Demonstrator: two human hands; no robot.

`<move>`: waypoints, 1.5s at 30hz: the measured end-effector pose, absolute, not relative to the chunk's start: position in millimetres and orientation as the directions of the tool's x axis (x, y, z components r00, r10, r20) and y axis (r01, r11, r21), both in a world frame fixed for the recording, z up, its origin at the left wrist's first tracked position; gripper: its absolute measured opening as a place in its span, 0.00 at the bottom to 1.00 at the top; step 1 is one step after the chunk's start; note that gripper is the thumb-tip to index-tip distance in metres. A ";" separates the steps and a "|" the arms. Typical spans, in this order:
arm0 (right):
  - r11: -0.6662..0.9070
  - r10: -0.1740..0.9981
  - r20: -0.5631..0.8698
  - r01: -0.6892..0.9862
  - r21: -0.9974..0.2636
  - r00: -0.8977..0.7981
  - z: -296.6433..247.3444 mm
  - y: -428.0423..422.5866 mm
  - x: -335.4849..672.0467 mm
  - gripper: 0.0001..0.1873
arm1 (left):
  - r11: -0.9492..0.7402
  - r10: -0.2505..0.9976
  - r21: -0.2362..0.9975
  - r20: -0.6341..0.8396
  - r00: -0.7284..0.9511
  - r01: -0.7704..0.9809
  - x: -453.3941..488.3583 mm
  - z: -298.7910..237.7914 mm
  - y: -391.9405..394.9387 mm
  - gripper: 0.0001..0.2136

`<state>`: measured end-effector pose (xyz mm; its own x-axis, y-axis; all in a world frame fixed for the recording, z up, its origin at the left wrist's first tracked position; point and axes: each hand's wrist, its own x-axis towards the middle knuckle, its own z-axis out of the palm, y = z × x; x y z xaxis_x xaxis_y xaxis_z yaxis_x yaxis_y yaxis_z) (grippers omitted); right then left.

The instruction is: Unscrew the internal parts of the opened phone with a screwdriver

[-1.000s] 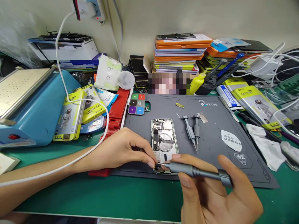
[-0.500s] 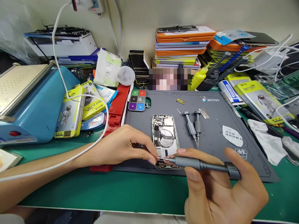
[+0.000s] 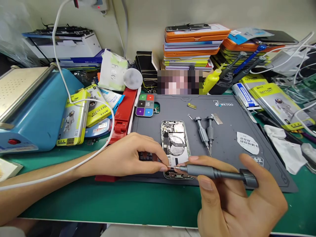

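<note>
While the grey mat lies flat, the right hand curls, thumb opposed to fingers, and the left hand presses thumb and forefinger together, anything pinched being indistinct. Beneath, on the mat, lies the opened phone; uneven pressure on the screwdriver gripped by the right could make its bit slip and scratch exposed parts.

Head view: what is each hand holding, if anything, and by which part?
The right hand holds a slim, dark-grey metal screwdriver by its handle. The left hand is at its silver tip; whether it holds anything cannot be told.
</note>
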<state>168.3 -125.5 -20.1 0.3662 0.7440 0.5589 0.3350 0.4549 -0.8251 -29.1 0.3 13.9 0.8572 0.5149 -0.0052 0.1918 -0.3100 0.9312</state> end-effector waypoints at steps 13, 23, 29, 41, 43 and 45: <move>0.464 0.730 0.568 0.334 -0.820 0.380 -14.4 -122.8 168.5 0.28 | -0.314 0.582 0.921 -0.005 0.813 0.231 -28.4 14.0 -2.2 0.04; 0.444 0.723 0.538 0.305 -0.843 0.434 -20.8 -124.6 169.1 0.31 | -0.250 0.535 0.955 -0.004 0.845 0.163 -29.8 12.4 2.2 0.06; 0.433 0.753 0.488 0.224 -0.873 0.442 -20.9 -124.6 167.6 0.28 | -0.217 0.524 0.969 0.015 0.852 0.117 -31.0 11.8 1.8 0.06; 0.393 0.768 0.440 0.200 -0.898 0.466 -17.8 -127.1 167.7 0.25 | -0.238 0.522 0.961 0.006 0.853 0.139 -31.8 13.9 2.4 0.07; 0.385 0.777 0.431 0.195 -0.902 0.459 -17.4 -127.1 167.8 0.25 | -0.249 0.527 0.957 0.008 0.850 0.146 -31.9 14.4 2.0 0.07; 0.378 0.780 0.421 0.186 -0.907 0.463 -17.5 -126.9 167.2 0.24 | -0.252 0.525 0.957 0.008 0.851 0.146 -32.0 14.4 1.7 0.07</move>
<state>167.2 -126.9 -17.5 0.4634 0.7800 0.4206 0.1865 0.3782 -0.9068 -32.0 1.7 14.4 0.8508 0.5255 0.0084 0.1463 -0.2522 0.9566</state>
